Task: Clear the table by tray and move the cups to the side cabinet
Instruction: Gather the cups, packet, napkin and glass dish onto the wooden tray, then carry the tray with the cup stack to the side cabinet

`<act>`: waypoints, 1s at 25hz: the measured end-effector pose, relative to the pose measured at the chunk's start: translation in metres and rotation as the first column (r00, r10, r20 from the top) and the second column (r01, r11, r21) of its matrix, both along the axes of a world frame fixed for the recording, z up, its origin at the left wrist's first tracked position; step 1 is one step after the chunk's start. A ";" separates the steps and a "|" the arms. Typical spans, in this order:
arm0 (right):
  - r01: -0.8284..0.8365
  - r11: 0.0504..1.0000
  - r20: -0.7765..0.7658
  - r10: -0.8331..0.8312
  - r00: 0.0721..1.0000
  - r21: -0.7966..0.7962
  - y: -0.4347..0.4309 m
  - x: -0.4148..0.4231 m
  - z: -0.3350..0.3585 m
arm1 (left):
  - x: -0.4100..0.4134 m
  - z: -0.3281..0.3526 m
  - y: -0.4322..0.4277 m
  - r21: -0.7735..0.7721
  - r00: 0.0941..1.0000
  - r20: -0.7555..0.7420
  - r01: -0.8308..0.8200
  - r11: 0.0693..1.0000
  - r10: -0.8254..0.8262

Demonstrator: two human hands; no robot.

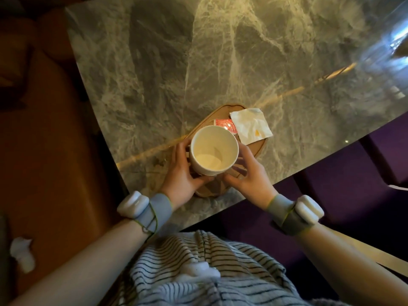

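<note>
On the marble table (198, 62) (brown floor (55, 151) beside): wooden tray (212, 188) bearing cup (214, 151), napkin (250, 125); left hand (183, 173) and right hand (247, 173) curl around the tray's near end.

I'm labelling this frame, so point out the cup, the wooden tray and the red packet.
cup (212, 149): head view, on its pale inner wall.
wooden tray (223, 112): head view, on the bare far end.
red packet (225, 124): head view, on its red top face.

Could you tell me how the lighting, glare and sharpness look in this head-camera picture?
Head view: dim, warm light; the cup and both hands are fairly sharp; whitish glare smears the table at the upper right corner; wide-angle bending tilts the table edges.
</note>
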State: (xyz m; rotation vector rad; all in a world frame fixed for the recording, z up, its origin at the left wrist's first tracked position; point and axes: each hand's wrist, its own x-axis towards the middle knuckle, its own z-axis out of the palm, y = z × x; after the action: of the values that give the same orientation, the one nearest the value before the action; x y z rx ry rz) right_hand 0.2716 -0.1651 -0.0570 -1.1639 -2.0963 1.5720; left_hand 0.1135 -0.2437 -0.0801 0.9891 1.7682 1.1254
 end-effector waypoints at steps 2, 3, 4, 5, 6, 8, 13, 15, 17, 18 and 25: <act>-0.117 0.993 0.122 0.112 0.986 0.034 0.013 0.006 0.008 | -0.010 -0.002 -0.004 -0.025 0.987 -0.122 0.102 0.995 -0.104; -0.137 0.985 0.174 0.118 0.978 0.101 0.028 0.008 0.012 | -0.019 -0.004 -0.006 -0.063 0.962 -0.219 0.151 0.986 -0.161; -0.078 0.978 0.190 0.041 0.981 0.192 0.048 0.010 0.014 | -0.027 -0.007 -0.008 -0.120 0.946 -0.279 0.137 0.983 -0.166; 0.046 0.963 0.181 -0.097 0.979 0.265 0.073 0.010 0.015 | -0.032 -0.012 -0.010 -0.185 0.955 -0.282 0.040 0.982 -0.091; 0.172 0.933 0.191 -0.240 0.952 0.316 0.099 0.008 0.014 | -0.034 -0.016 -0.009 -0.256 0.971 -0.233 -0.112 0.960 0.052; 0.214 0.909 0.400 -0.356 0.844 0.357 0.143 -0.003 0.000 | -0.026 -0.025 -0.005 -0.469 0.936 -0.056 -0.333 0.818 0.348; 0.043 0.984 0.731 -0.157 0.664 0.172 0.177 -0.023 -0.058 | 0.001 -0.034 0.002 -0.701 0.700 0.356 -0.239 0.672 0.619; 0.128 0.982 0.677 -0.187 0.712 0.138 0.183 -0.024 -0.068 | 0.003 -0.035 0.005 -0.698 0.598 0.430 -0.255 0.669 0.676; 0.205 0.975 0.642 -0.214 0.736 0.091 0.183 -0.023 -0.071 | 0.003 -0.038 0.008 -0.697 0.545 0.440 -0.294 0.654 0.714; 0.215 0.973 0.641 -0.215 0.737 0.079 0.183 -0.022 -0.074 | 0.005 -0.041 0.009 -0.696 0.541 0.417 -0.327 0.640 0.730; 0.323 0.946 0.506 -0.294 0.811 0.032 0.171 -0.028 -0.078 | 0.001 -0.051 0.009 -0.535 0.563 0.251 -0.597 0.597 0.788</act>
State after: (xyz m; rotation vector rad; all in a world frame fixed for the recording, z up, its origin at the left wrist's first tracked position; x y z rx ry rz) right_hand 0.2437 0.0056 -0.1351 -2.0053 -2.0019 1.2722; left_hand 0.1142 -0.2347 -0.1314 -0.3279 1.8941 1.2542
